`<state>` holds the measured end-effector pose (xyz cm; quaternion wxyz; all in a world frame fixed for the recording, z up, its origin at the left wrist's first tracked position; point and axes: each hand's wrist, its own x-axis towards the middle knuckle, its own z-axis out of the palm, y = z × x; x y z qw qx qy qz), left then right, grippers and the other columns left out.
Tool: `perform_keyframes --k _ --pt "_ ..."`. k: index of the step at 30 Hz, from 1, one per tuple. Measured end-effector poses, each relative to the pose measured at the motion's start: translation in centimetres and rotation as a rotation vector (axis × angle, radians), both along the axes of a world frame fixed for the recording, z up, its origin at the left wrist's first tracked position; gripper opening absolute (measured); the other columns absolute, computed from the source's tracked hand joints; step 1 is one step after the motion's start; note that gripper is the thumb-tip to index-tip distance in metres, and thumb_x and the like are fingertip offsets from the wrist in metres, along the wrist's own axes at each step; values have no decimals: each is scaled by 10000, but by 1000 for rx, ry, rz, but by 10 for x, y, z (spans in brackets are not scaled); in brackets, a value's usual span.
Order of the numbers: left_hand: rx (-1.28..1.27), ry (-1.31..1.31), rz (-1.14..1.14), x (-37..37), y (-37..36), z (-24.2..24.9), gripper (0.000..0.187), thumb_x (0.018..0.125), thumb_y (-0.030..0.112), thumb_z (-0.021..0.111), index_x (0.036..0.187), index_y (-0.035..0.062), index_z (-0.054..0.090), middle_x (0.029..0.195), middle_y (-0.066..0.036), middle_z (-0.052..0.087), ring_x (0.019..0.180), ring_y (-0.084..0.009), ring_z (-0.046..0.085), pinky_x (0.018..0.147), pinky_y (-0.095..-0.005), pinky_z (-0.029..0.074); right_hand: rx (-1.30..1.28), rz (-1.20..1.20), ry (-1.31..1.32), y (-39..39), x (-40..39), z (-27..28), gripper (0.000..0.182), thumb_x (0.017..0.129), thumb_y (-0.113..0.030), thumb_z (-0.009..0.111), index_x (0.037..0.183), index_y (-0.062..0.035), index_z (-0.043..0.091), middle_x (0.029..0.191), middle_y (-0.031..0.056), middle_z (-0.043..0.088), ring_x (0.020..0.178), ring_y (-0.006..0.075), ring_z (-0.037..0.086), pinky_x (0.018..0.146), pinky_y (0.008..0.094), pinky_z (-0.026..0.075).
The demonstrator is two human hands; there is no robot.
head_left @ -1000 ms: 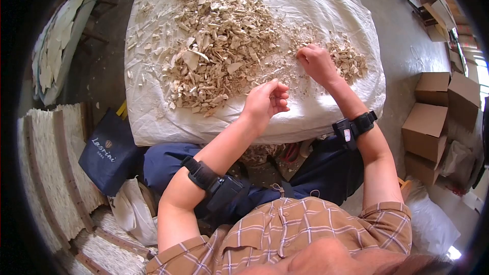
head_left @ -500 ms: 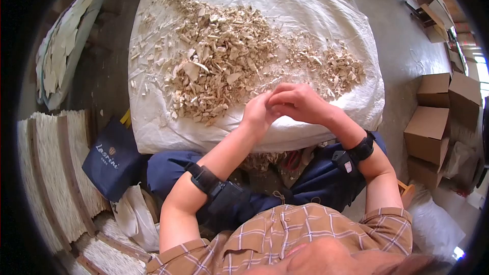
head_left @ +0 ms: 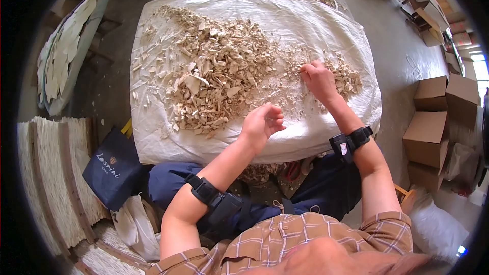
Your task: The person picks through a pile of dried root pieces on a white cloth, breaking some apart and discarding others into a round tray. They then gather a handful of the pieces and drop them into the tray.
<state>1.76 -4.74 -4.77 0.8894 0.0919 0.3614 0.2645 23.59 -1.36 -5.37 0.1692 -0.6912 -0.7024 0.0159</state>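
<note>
A big heap of pale, dry chips and flakes lies on a white cloth spread over the table before me. A smaller pile of similar chips is on the right. My right hand is at the left edge of that smaller pile, its fingers pinched together; whatever they hold is too small to make out. Nearer to me, my left hand hovers over the front of the cloth with its fingers curled in. What lies inside that hand is hidden.
Cardboard boxes are stacked at the right. On the left are a navy bag, ribbed pale panels and an oval board with flat pale sheets. More chips and a red-handled tool show beneath the table's front edge.
My hands, together over the front of the cloth before, have parted. The right hand has reached forward and right to the smaller pile; the left has stayed near the front.
</note>
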Motion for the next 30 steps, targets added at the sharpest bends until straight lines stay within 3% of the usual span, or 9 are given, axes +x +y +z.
perform_keyframes --k 8,11,16,18,21,24,25,28,30 --pt "12 33 -16 -1 -1 2 258 882 226 374 845 16 520 767 -73 538 679 -162 534 676 -346 483 -22 -33 -147 6 -11 7 115 739 -174 559 688 -73 579 709 86 548 625 239 575 537 352 460" --pt "9 38 19 0 1 2 265 888 215 353 872 9 519 806 -88 541 735 -177 539 717 -354 473 -167 201 395 0 -25 32 92 730 -146 572 702 -72 619 669 75 562 620 201 567 534 298 447" --pt "-26 -25 97 4 -1 8 276 896 203 323 902 5 515 859 -103 536 798 -194 534 769 -360 452 -216 648 477 -34 -72 56 59 708 -63 595 756 -28 598 689 72 534 603 187 541 526 280 420" --pt "-15 29 93 3 -3 8 266 891 210 340 896 13 518 832 -100 542 775 -190 534 745 -364 462 -229 633 535 -33 -71 49 76 708 -62 595 780 -43 606 704 67 535 614 195 547 534 286 425" --pt "-75 71 30 1 -6 3 251 886 228 364 865 31 517 783 -79 541 714 -165 531 692 -347 468 -133 342 455 -19 -64 45 67 720 -90 556 756 -87 613 750 63 570 646 217 567 557 303 464" --pt "-65 33 -72 -2 -12 2 237 879 238 386 816 49 514 721 -48 529 640 -136 514 638 -323 463 32 426 282 -10 -65 17 83 717 -86 553 777 -102 608 811 45 577 736 197 561 597 295 472" --pt "-73 49 -71 0 -13 2 235 878 239 389 787 59 509 693 -28 517 604 -119 500 617 -306 452 2 492 184 -10 -65 9 124 709 -86 556 817 -117 608 883 37 567 827 190 537 628 287 470" --pt "-57 38 -89 0 -13 3 231 875 235 392 781 62 512 681 -25 516 600 -119 499 617 -306 451 19 589 54 -8 -66 9 143 699 -82 561 835 -107 600 922 54 553 868 199 518 656 301 461" --pt "-44 35 -89 0 -13 2 231 874 237 394 781 62 512 682 -25 517 598 -118 499 618 -307 451 -19 516 -45 0 -48 3 141 691 -76 564 827 -98 597 937 78 543 881 208 512 677 306 457"
